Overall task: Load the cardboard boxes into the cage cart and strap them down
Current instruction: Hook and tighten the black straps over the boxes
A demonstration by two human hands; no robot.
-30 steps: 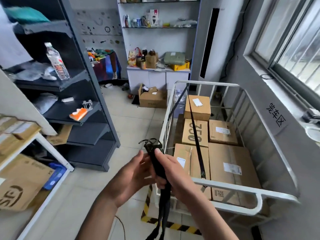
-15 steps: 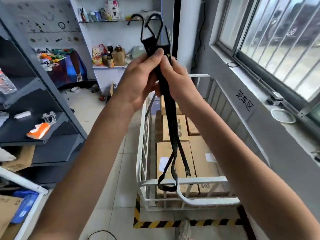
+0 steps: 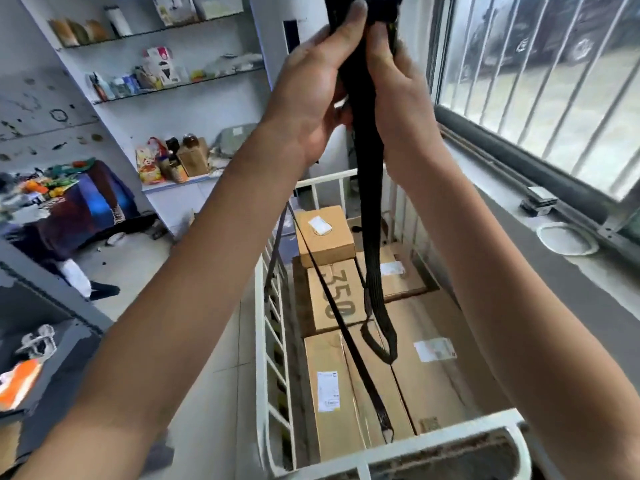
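Boxes (image 3: 332, 386) look all loaded in the cage cart (image 3: 273, 341), with one black strap (image 3: 349, 348) already across them. Left hand (image 3: 311, 88) and right hand (image 3: 398, 98) both have fingers curled round a second strap (image 3: 372, 237), held high over the cart. Hooking that on is what's left, I'd say.

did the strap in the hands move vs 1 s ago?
Yes, up. The left hand and right hand now hold the strap high above the cage cart, its loop dangling over the boxes; earlier it hung past the near rail.

"350" printed large on cardboard box (image 3: 334, 296); shipping labels illegible.
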